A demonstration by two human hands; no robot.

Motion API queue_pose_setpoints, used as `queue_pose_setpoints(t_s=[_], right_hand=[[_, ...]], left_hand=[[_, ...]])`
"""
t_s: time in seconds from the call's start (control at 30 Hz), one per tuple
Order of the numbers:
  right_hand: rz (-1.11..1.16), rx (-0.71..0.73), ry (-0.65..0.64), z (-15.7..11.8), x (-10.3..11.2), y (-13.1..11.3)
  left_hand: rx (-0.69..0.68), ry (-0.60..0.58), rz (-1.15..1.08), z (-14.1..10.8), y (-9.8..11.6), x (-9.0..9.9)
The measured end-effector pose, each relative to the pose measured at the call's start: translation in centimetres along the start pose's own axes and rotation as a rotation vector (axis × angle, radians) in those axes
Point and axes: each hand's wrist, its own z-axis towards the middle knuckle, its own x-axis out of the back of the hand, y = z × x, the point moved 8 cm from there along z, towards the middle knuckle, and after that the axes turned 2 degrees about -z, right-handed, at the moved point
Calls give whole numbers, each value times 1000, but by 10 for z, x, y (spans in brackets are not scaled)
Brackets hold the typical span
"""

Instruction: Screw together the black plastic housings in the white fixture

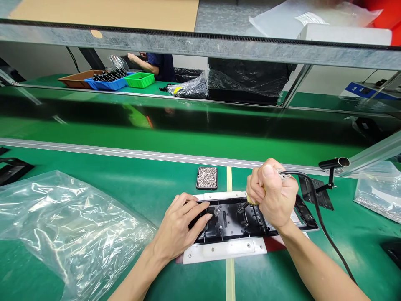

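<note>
My right hand (pixel 272 198) is wrapped round a corded electric screwdriver (pixel 251 200), mostly hidden by the fingers. Its tip points down into a long black plastic panel (pixel 226 219) with ribs and posts. The panel lies between the white blocks of a fixture (pixel 228 249). On the panel's left end rests my left hand (pixel 180 223), its fingers stretched out and apart, hiding that end. Just behind the fixture sits a small black tray (pixel 197 179) filled with tiny metal pieces that look like screws.
A clear plastic bag (pixel 78 234) covers the left of the green table. At right stand a metal tube holder (pixel 333 163) and a bag of small parts (pixel 379 194). The black cord (pixel 319 213) runs past my right forearm. Beyond the metal rail (pixel 125 155), a co-worker's arm (pixel 144 63) shows behind bins.
</note>
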Motion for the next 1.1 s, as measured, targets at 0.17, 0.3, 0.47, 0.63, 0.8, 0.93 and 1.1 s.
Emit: queue_pose_setpoints(t_s=[0.17, 0.3, 0.47, 0.63, 0.8, 0.93, 1.1], right_hand=[[17, -13, -1, 0, -1, 2], [23, -20, -3, -1, -1, 2], [22, -19, -2, -1, -1, 1], [20, -16, -1, 0, -1, 2], [9, -12, 11, -1, 1, 1], [12, 2, -3, -1, -1, -1], [11, -4, -2, -1, -2, -1]], left_hand=[[0, -4, 7, 0, 0, 1], [3, -1, 4, 1, 0, 2], [0, -3, 7, 1, 0, 2], [0, -4, 11, 1, 0, 2], [-2, -5, 7, 1, 1, 3], [-6, -3, 9, 1, 1, 3], [-1, -7, 10, 1, 1, 3]])
